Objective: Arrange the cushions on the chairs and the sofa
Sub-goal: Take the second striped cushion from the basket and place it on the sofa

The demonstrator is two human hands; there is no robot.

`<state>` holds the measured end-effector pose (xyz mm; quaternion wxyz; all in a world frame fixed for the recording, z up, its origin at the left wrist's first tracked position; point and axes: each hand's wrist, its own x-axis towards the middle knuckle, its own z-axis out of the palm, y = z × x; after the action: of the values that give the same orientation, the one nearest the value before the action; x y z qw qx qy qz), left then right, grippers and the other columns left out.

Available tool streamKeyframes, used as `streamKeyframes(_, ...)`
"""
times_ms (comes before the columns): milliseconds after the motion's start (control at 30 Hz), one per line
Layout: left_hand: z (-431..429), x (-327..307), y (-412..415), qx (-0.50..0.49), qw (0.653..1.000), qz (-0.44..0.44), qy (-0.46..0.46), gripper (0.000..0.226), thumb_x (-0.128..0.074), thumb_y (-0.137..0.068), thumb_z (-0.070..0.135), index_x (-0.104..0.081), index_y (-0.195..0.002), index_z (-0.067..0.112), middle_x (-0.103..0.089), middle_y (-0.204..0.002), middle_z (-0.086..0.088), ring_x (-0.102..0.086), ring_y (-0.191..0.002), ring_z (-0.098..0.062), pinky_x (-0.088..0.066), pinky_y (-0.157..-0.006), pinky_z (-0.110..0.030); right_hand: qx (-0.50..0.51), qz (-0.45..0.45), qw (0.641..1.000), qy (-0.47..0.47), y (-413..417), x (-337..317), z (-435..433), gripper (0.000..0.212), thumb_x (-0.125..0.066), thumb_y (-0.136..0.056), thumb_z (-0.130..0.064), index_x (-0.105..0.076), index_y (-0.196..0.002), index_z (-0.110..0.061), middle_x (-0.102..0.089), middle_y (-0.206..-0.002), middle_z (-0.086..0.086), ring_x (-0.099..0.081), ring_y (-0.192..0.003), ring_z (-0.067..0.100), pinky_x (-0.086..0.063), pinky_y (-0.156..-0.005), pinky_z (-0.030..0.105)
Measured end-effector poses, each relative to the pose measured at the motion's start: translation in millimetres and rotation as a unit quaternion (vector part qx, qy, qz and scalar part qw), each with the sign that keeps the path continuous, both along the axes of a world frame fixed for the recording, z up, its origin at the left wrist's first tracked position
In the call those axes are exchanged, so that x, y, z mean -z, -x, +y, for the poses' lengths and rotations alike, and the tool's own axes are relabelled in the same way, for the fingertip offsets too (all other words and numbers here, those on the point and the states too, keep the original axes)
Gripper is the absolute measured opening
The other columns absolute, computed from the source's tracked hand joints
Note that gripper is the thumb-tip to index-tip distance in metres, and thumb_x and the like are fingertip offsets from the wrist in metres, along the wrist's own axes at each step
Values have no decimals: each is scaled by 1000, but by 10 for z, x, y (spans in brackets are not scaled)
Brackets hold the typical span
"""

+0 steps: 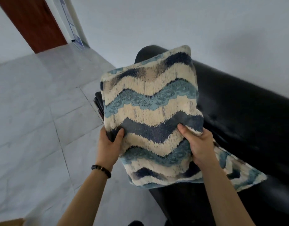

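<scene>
Plush wave-patterned cushion (152, 111) in cream, teal and navy, held up in both hands above black sofa (241, 111). Left hand (110, 145) closed on lower left edge, thumb on front face, fingers hidden behind. Right hand (198, 142) closed on lower right edge, fabric bunched under thumb. Beaded bracelet (101, 170) on left wrist. Second cushion (238, 170) of same pattern lying flat on sofa seat, just beneath and to right of held one. Open grey tiled floor (34, 111) to left. Pale wall (173, 22) behind sofa; brown door (32, 22) far left.
</scene>
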<state>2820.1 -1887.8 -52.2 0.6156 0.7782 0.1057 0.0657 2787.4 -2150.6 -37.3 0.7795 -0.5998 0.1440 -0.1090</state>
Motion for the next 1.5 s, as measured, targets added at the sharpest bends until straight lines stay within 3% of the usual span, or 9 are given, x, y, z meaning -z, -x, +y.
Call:
streamKeyframes(167, 149, -96, -1139, 14, 980, -133, -144, 96, -57, -86, 68, -18, -158, 18, -31, -157, -6, -32, -145, -19, -35, -117, -51, -24, -15, 998, 57, -1061, 196, 330, 11, -77, -85, -4, -79, -95, -8, -80, -90, 5, -76, -91, 23, -61, -82, 34)
streamKeyframes(267, 206, -51, -2135, 144, 840, -337, -401, 98, -53, -85, 74, -26, -155, 12, -23, -159, -25, -18, -151, -39, -20, -120, -60, -32, -14, 993, 115, -1726, 524, 618, 15, -78, -85, -3, -79, -98, -10, -80, -92, 5, -75, -91, 20, -61, -80, 34)
streamKeyframes(367, 273, 296, -3238, 294, 683, -354, -567, 100, -45, -77, 84, -26, -157, 28, -27, -161, -20, -12, -152, -43, -6, -117, -71, -17, 16, 985, 172, -2402, 882, 862, 13, -81, -84, -10, -80, -92, -20, -76, -88, 10, -70, -81, 14, -54, -71, 36)
streamKeyframes(567, 261, 958, -4853, 477, 597, -297, -572, 75, -78, -61, 67, -64, -120, 24, -58, -122, -5, -46, -128, -29, -5, -116, -67, 14, 112, 942, 317, -3445, 1353, 1319, 42, -81, -84, -13, -68, -80, -53, -42, -65, -13, -50, -61, -3, -31, -57, 17)
streamKeyframes(767, 62, 1113, -5271, 546, 650, -301, -436, 44, -87, -58, 22, -52, -84, 18, -56, -82, 1, -58, -78, -28, -33, -81, -43, 101, 220, 906, 347, -3555, 1306, 1356, 54, -86, -78, -32, -62, -125, -43, -48, -87, -11, -52, -82, 1, -39, -72, 16)
streamKeyframes(933, 111, 1041, -5433, 516, 705, -275, -402, 56, -87, -59, 9, -36, -76, 24, -43, -78, 8, -51, -75, -23, -29, -74, -40, 54, 460, 743, 483, -3231, 1391, 1172, 93, -74, -73, -68, -35, -152, -38, -44, -132, -1, -39, -129, 25, -29, -111, 43)
streamKeyframes(1233, 232, 1161, -6178, 500, 731, -207, -415, 56, -91, -62, 47, -51, -88, 17, -49, -89, 4, -47, -87, -22, -24, -80, -37, 175, 369, 731, 548, -3922, 1823, 1134, 64, -89, -68, -13, -69, -128, -25, -55, -101, 7, -56, -98, 34, -43, -102, 58)
streamKeyframes(1400, 189, 1702, -6739, 553, 709, -193, -392, 77, -50, -67, 88, -67, -108, 25, -58, -94, 6, -50, -92, -18, -33, -88, -43, 165, 376, 729, 548, -4314, 2257, 1152, 62, -84, -65, -3, -72, -123, -21, -50, -97, 8, -55, -91, 35, -44, -99, 61)
streamKeyframes(1500, 26, 2211, -7024, 528, 718, -232, -390, 81, -33, -76, 90, -73, -89, 20, -54, -75, 3, -52, -77, -21, -32, -79, -42, 160, 380, 728, 547, -4563, 2653, 1116, 55, -81, -62, -3, -75, -115, -17, -55, -101, 10, -58, -91, 38, -46, -95, 60)
